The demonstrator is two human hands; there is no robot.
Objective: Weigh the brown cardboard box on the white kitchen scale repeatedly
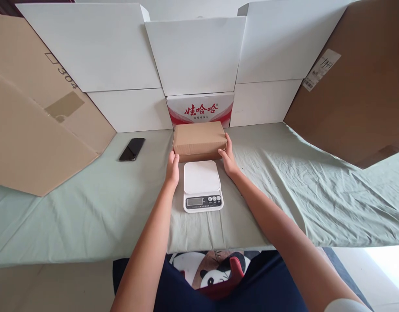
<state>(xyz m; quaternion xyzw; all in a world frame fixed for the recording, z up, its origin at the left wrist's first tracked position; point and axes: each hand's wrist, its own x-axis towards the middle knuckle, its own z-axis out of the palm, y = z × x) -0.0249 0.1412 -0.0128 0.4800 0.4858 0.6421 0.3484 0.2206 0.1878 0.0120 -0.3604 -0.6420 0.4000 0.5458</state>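
Observation:
A closed brown cardboard box is held between my two hands, just behind a white kitchen scale. My left hand presses on the box's left side, thumb at the near corner. On the right side, my right hand grips it with the thumb on the front face and fingers along the end. The scale's platform is bare, and its display looks blank. Whether the box rests on the cloth or is slightly raised, I cannot tell.
A black phone lies on the green cloth to the left. White boxes and a red-and-white printed carton form a wall behind. Large cardboard panels stand at the left and right.

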